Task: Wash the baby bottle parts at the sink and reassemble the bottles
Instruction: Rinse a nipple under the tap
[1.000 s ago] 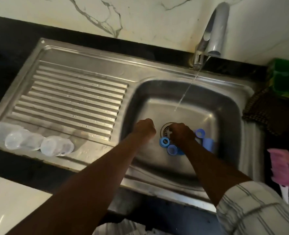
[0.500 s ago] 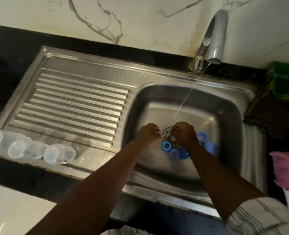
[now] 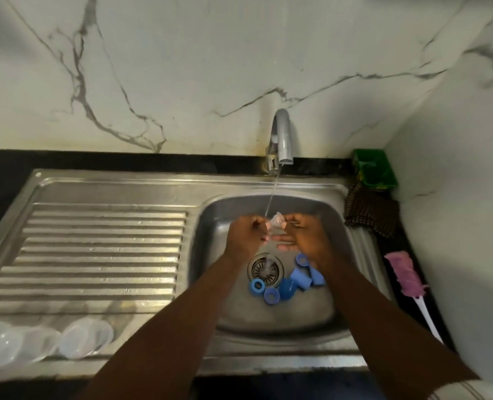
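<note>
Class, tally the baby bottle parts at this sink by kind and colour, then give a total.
Blue pieces in the basin: 6
Clear bottles on the drainboard: 3
Clear teat: 1
Total: 10

The dark counter (image 3: 5, 166) holds a steel sink (image 3: 124, 180), with clear bottles (image 3: 80, 337) on its drainboard at lower left and a pink brush (image 3: 405, 275) at right.

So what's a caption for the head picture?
Left hand and right hand rinse a clear teat under the running tap.

White marble wall (image 3: 239, 53) (grey-veined), black counter (image 3: 95, 160)
</note>
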Demonstrator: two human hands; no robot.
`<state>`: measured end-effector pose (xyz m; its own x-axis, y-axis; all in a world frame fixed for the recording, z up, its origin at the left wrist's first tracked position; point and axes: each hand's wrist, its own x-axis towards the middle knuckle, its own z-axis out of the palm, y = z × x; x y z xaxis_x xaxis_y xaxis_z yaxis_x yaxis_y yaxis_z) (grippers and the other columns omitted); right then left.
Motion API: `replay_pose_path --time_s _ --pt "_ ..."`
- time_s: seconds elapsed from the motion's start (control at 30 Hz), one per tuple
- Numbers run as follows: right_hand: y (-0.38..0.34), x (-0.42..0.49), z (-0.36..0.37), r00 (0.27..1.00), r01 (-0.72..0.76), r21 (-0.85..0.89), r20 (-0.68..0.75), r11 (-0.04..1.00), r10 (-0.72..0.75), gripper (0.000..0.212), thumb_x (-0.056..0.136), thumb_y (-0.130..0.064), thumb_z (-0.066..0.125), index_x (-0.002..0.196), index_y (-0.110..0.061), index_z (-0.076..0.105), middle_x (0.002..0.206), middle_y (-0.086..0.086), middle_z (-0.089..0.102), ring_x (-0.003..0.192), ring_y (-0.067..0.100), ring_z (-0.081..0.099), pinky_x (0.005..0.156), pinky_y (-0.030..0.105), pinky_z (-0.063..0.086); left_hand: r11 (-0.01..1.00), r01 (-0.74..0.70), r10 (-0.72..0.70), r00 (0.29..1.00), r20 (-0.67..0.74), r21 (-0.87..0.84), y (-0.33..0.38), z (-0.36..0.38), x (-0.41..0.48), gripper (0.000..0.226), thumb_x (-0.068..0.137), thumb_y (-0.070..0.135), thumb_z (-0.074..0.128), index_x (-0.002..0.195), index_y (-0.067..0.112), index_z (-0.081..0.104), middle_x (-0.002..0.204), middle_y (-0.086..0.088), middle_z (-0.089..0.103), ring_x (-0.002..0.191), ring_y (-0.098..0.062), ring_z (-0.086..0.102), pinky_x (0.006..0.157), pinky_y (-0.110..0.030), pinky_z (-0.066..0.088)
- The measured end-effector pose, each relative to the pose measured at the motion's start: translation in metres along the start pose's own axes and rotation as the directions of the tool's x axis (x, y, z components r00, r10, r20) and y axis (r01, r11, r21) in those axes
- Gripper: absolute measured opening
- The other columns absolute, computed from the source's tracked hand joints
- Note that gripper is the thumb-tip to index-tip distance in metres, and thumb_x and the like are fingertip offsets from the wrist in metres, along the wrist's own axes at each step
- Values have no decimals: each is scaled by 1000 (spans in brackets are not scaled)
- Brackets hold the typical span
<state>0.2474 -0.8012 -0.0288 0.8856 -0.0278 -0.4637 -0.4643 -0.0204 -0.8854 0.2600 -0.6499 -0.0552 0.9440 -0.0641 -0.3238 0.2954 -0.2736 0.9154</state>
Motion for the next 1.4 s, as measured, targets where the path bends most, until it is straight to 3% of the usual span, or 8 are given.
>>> replay_pose_path --time_s 0.27,0.6,0.73,0.83,0.97,1.17,1.3,1.4 --pt "-8 -3 -4 984 -147 310 141 939 107 22 99 -19 58 117 -9 65 111 16 72 102 30 70 77 42 59 984 -37 36 999 13 172 32 -7 15 37 101 37 54 81 10 69 73 -11 72 67 -25 70 69 -36 57" --pt "-9 17 16 989 -80 427 -81 901 126 18 98 -12 59 114 -5 63 106 18 72 94 27 71 82 37 58 986 79 -95 990 108 144 37 -9 25 35 103 27 48 76 11 63 71 -9 65 64 -21 62 62 -30 50" --pt "-16 25 22 986 9 142 -169 990 15 10 92 -2 64 101 -6 66 105 17 71 100 30 69 90 40 58 986 66 -81 992 94 156 30 -21 35 8 96 15 61 104 15 62 97 -6 65 85 -24 65 79 -37 56" --pt "-28 30 28 977 96 -134 -174 986 -119 13 88 3 66 99 -1 62 86 5 64 83 17 64 75 25 55 971 -151 133 985 109 183 32 -33 40 43 89 4 65 129 15 58 115 -1 63 104 -23 65 91 -37 56" --pt "-41 36 23 961 189 -107 -186 976 -207 32 82 12 69 110 0 57 96 12 65 83 17 65 66 15 55 975 -217 203 960 195 53 38 -28 51 23 88 13 68 108 1 66 110 -22 68 104 -37 67 97 -50 54" --pt "-45 42 9 938 171 -124 -282 977 -200 39 81 -3 77 117 -8 63 107 9 72 94 21 70 80 35 61 855 -398 324 911 256 333 52 -25 69 13 90 13 72 102 9 72 100 -4 72 83 -5 63 81 -14 47" --pt "-45 41 11 945 220 -44 -238 975 -224 36 81 6 74 115 -4 66 105 10 74 92 18 73 78 28 61 999 -33 31 991 130 14 68 -19 68 13 92 6 69 104 4 71 102 -14 72 87 -23 71 70 -24 58" --pt "-43 45 17 919 247 -216 -257 945 -299 29 82 5 73 109 -5 72 102 8 75 89 16 71 80 18 56 961 231 -210 967 145 -149 67 -19 61 15 97 10 60 106 10 71 104 -16 73 90 -26 69 78 -35 59"
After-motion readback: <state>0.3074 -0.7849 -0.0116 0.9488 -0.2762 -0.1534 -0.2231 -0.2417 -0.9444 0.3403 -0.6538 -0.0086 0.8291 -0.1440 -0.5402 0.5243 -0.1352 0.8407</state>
